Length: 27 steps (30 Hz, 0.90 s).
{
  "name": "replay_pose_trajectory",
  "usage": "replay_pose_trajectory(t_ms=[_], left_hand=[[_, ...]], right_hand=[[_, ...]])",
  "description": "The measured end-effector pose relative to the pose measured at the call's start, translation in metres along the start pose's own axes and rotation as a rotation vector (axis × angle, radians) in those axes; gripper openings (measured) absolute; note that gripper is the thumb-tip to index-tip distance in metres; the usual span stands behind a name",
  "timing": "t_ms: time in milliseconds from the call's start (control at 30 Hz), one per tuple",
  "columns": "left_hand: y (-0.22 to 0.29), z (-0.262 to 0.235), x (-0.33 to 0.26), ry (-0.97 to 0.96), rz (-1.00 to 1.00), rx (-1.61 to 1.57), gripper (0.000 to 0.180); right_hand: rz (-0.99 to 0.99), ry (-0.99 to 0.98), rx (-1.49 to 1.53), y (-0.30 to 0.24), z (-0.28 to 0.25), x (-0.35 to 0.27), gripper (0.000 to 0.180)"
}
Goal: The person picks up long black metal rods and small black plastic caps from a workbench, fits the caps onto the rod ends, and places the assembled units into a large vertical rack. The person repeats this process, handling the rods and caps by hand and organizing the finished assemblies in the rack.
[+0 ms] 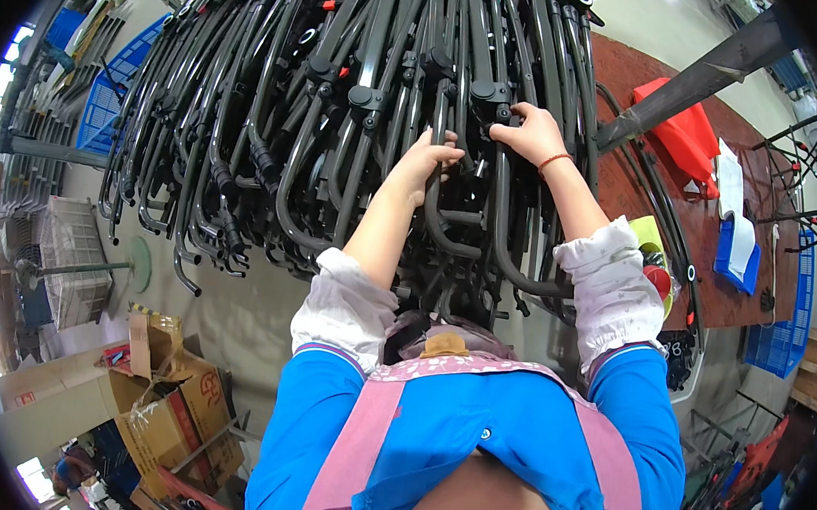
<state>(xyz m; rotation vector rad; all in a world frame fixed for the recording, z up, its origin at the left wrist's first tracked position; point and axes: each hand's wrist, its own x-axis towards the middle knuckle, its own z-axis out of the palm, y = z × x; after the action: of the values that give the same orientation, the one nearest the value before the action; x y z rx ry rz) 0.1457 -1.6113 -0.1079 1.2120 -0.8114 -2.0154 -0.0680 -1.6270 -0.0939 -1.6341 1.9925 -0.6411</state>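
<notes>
a worker's left hand (429, 158) and right hand (533, 133) each grip black bent tube frames (451, 215) hanging before them; keeping both holds firm should prevent snagging on neighbouring frames (245, 124).

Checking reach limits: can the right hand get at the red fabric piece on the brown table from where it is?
Probably not as things stand. The right hand grips a joint in the hanging black tube frames, and the red fabric piece lies off to the right on the brown table, beyond a slanted grey bar.
</notes>
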Motion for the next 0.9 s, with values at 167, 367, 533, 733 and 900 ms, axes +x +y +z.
replay_pose_trajectory(t_ms=[167,367,533,733,900], left_hand=[[-0.003,-0.006,0.013,-0.135,-0.074,-0.153,0.048],[0.039,-0.031,-0.002,-0.344,0.099,-0.427,0.049],[0.093,-0.007,-0.038,-0.473,0.168,-0.375,0.061],[0.044,0.035,-0.025,-0.408,0.077,-0.083,0.079],[0.04,0.041,-0.023,-0.405,0.05,-0.031,0.079]], right_hand=[[0.001,-0.016,0.004,-0.003,-0.001,-0.001,0.062],[0.039,-0.045,0.081,-0.001,-0.006,0.0,0.065],[-0.113,0.029,0.22,0.013,0.006,-0.001,0.057],[-0.022,-0.177,0.35,0.008,-0.003,0.0,0.073],[0.131,-0.029,0.632,0.018,-0.005,0.006,0.028]])
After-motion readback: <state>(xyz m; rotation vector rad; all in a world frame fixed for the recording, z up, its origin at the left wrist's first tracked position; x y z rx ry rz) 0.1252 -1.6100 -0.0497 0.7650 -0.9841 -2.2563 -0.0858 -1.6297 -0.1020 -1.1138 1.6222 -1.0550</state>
